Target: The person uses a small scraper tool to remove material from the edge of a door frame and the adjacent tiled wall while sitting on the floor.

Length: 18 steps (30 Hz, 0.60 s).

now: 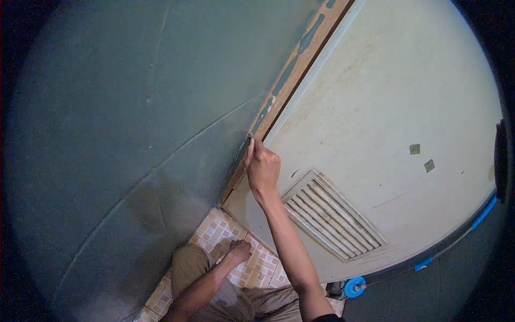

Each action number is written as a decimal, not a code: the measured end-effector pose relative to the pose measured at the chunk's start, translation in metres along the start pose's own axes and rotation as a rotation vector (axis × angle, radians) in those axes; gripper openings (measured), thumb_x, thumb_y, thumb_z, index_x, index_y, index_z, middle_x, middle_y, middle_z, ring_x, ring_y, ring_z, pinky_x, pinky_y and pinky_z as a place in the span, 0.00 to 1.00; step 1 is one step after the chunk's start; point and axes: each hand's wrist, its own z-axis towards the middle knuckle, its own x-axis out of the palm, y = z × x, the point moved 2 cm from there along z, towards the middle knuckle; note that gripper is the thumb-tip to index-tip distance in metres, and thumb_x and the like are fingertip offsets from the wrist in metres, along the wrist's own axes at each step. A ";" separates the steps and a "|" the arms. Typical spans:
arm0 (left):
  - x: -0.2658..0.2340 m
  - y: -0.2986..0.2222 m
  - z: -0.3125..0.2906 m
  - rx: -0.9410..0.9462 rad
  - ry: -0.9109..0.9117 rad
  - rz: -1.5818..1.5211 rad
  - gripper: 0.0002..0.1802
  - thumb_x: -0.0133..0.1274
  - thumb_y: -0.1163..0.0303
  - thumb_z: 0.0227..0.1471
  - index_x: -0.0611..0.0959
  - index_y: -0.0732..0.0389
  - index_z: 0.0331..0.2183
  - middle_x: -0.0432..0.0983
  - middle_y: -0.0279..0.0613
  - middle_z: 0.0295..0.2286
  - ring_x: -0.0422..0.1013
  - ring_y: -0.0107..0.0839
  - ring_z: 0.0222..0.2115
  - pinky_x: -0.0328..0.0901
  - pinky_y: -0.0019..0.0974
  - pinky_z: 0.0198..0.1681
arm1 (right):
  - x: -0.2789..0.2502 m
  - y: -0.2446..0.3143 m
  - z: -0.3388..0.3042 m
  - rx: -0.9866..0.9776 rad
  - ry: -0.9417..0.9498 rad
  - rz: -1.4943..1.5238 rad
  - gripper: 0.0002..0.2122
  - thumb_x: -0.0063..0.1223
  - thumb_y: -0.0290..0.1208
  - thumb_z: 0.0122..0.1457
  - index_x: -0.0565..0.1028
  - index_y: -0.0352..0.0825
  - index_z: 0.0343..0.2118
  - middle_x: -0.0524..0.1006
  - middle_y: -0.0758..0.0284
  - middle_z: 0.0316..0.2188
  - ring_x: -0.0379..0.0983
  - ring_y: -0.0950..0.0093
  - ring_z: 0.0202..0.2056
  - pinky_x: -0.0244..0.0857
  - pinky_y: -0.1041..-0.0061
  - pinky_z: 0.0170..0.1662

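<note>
My right hand (263, 167) is raised against the lower part of a wooden door frame (271, 121), its fingers closed in a pinch at the edge where wood meets wall. Whatever sits between thumb and fingers is too small and hidden to make out. Bare brown wood shows on the frame, with patches of dark green paint (286, 75) and a few whitish flecks above the hand. Over the tiled floor, beside my bent knee, my left hand (240, 250) is curled into a fist, and nothing shows in it.
A dark green wall (118, 107) with a raised crooked line fills the left. To the right is a pale door (397, 91) with a louvred vent (335, 217) low on it. A blue disc (354, 287) lies near the door's lower edge, above patterned tiles (257, 273).
</note>
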 end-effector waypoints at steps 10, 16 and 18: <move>0.010 0.007 0.004 0.114 -0.068 -0.028 0.19 0.54 0.55 0.49 0.79 0.61 0.35 0.75 0.54 0.35 0.71 0.50 0.41 0.65 0.51 0.44 | 0.051 -0.016 -0.061 0.055 0.135 0.028 0.09 0.47 0.29 0.61 0.74 0.30 0.27 0.72 0.56 0.13 0.71 0.59 0.15 0.63 0.62 0.20; -0.003 0.002 -0.004 0.053 -0.090 -0.005 0.20 0.54 0.55 0.48 0.79 0.61 0.36 0.76 0.53 0.37 0.72 0.51 0.41 0.65 0.53 0.45 | 0.016 -0.005 -0.025 0.030 0.045 0.022 0.08 0.48 0.29 0.60 0.74 0.31 0.27 0.71 0.54 0.13 0.71 0.58 0.15 0.63 0.63 0.20; -0.008 0.002 -0.004 -0.019 0.034 -0.031 0.20 0.55 0.56 0.47 0.81 0.61 0.37 0.76 0.49 0.40 0.71 0.44 0.45 0.63 0.51 0.47 | -0.001 -0.001 -0.002 0.034 -0.002 0.010 0.08 0.49 0.29 0.60 0.74 0.31 0.26 0.71 0.54 0.13 0.71 0.58 0.15 0.63 0.63 0.20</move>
